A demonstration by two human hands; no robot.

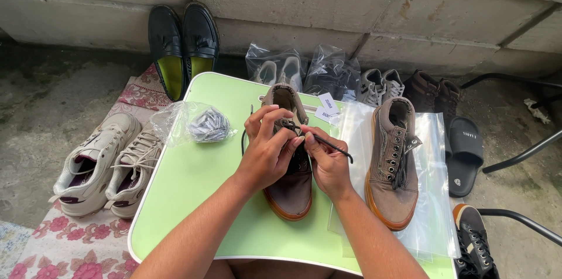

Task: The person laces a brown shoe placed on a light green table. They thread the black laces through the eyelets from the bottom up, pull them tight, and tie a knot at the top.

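Worktop: small, light green, white rim, rounded corners. On it: brown shoe at centre, toe toward the wearer; clear plastic bag lying flat at right, second brown shoe on top of it; crumpled clear bag of grey pieces at far left; white tags at the far edge.

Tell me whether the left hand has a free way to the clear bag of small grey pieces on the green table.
Probably yes. The clear bag lies on the green table to the left of the left hand, with bare tabletop between. But that hand is busy on the brown shoe.
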